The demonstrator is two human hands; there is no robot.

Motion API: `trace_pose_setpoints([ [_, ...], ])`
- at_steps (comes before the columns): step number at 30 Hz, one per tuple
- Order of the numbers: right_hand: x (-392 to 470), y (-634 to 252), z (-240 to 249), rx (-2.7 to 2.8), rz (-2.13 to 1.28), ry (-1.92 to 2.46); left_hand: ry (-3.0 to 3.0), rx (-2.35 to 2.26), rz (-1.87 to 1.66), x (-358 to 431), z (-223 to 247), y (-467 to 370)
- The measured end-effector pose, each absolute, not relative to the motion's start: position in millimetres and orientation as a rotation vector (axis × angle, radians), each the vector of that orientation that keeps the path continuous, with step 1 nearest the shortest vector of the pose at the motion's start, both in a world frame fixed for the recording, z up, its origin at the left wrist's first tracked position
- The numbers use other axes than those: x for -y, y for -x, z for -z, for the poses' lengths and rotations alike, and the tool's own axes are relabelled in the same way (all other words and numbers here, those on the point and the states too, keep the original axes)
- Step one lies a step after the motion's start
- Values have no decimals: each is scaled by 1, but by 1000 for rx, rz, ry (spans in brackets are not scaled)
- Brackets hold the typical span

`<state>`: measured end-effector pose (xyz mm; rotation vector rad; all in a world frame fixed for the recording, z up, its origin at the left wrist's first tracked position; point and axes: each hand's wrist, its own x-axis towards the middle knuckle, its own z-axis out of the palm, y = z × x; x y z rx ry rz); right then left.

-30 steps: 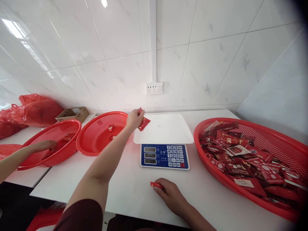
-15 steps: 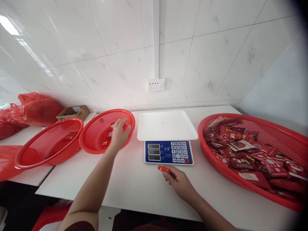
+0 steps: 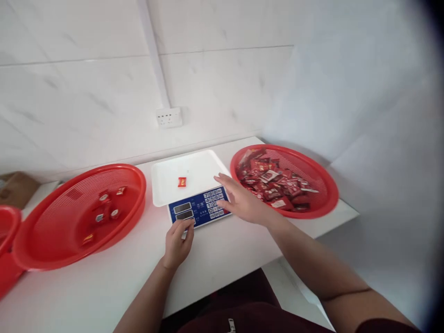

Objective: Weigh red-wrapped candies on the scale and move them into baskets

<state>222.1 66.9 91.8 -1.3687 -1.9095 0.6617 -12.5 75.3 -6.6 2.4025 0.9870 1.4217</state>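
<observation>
A small red candy packet (image 3: pixel 182 182) with yellow lettering lies on the white tray (image 3: pixel 163 194) of the scale. My right hand (image 3: pixel 244 199) hovers over the right side of the blue keypad (image 3: pixel 212 203), open, its fingers stretched toward the tray's right edge. My left hand (image 3: pixel 178 243) is at the lower left edge of the scale, just below the display windows (image 3: pixel 183 208). Its fingers are curled, with fingertips and thumb close together; whatever may be inside is hidden.
On the right, a red basket (image 3: pixel 328 185) holds many red packets (image 3: pixel 274 182). Another red basket (image 3: pixel 45 222) on the left has several small packets (image 3: pixel 114 213). Part of a third basket (image 3: pixel 9 226) and a cardboard box (image 3: pixel 21 187) show at far left. A socket (image 3: pixel 169 117) is on the wall.
My left hand has come out of the left basket to the scale. A red candy packet now lies on the tray; my right hand no longer holds one and has opened. The view turned right.
</observation>
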Motion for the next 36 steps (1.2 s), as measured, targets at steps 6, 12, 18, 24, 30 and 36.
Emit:
trace_pose_setpoints([
  [6,-84,-330,-99,1985,-652,2067,-2456,-805,-1236,-70,17,-1],
  [12,-103,-344,-65,1980,-782,2186,-2460,-802,-1081,-69,20,-5],
  [18,-105,-346,-67,1910,-780,2084,-2387,-937,-1081,-73,22,1],
  [24,-102,-383,-97,1660,-838,1928,-2325,-976,-1102,-74,20,1],
  [30,-99,-394,-104,1383,-885,1837,-2297,-990,-1123,-74,20,3],
  [36,-95,-372,-120,1242,-931,1692,-2190,-986,-1089,-69,13,-4],
])
